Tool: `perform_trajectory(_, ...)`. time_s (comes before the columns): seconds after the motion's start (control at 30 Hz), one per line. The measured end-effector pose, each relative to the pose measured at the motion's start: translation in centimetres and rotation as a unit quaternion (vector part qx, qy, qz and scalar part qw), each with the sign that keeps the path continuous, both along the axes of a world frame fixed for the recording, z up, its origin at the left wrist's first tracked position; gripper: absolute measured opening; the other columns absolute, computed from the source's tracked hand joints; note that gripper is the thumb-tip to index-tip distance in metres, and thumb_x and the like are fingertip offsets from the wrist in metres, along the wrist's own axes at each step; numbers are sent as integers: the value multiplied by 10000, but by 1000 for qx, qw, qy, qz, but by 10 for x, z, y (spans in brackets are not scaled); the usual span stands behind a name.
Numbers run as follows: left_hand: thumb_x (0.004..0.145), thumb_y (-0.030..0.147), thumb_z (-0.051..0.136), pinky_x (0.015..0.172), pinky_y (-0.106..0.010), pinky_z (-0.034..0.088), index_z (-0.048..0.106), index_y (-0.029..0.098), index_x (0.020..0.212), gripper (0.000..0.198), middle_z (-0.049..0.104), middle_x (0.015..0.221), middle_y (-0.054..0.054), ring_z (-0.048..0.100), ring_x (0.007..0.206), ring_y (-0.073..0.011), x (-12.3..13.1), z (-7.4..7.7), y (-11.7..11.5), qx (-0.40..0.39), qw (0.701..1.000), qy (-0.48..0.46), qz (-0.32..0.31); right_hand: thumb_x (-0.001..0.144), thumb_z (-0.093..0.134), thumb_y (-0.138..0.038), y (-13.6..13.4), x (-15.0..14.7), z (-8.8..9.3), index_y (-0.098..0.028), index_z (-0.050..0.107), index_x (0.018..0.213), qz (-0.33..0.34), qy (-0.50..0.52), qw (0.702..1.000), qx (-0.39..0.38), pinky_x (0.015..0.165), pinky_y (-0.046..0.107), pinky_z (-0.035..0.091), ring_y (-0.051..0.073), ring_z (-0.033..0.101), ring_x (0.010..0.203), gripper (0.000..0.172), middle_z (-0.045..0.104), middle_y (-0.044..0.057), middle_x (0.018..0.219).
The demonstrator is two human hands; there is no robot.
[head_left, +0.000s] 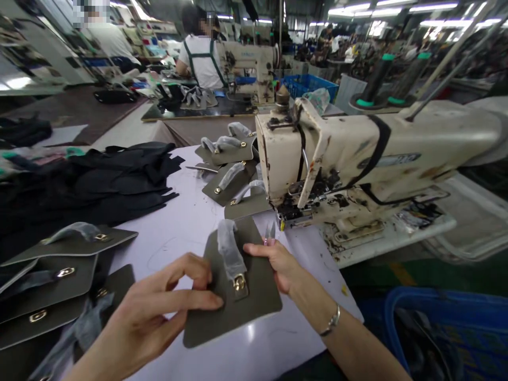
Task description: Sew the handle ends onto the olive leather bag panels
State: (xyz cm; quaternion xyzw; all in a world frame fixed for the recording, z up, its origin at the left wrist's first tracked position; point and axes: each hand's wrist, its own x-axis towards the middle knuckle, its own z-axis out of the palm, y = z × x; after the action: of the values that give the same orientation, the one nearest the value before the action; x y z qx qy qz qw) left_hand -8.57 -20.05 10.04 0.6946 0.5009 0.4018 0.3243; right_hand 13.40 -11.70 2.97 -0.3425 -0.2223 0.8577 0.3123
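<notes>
Olive panel (pixel 260 293), smooth, round-cornered, its strap (pixel 230 248) film-wrapped, sits in the grip of left hand (pixel 153 304) and right hand (pixel 282 267).

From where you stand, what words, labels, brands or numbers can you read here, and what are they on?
None reads clearly.
Plate on the near sewing machine: blurred, unreadable.
Lettering on the far sewing machine: too small and blurred.
Held panel: no text visible.

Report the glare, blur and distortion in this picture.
Head view: white ceiling tube lights glare, nearly washed out; head view: a bright reflection on the glossy white work surface, below the olive-grey flat panel; head view: the cream metal sewing machine looks stretched and soft toward the right edge; head view: distant background hazy.
</notes>
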Motion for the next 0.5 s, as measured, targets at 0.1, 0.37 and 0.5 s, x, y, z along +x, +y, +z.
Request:
perform_trajectory(0.1,800,301,750,999,-471,548,836,463,1024,290,747,1099,-57,647,1143,-329,-4,-28,-7,-44,995,-32,84,496,986,-334,6,-1,2,-184,742,930,-46,-1,998,45,693,309,593,188,701,705,521,781,23,851)
perform_trajectory(0.37,669,323,892,790,-404,656,763,188,1142,508,791,1040,-149,767,959,-342,43,-84,16,-388,792,-398,253,633,902,-344,20,-8,3,-213,731,1010,-85,-60,968,227,887,323,587,198,724,922,434,785,13,1011)
perform_trajectory(0.5,652,190,877,655,-409,670,728,137,1027,407,787,855,-130,767,689,-287,63,-88,42,-408,763,-441,237,723,855,-358,20,6,4,-227,723,1013,-91,-83,953,277,797,257,557,155,679,842,344,745,-15,937)
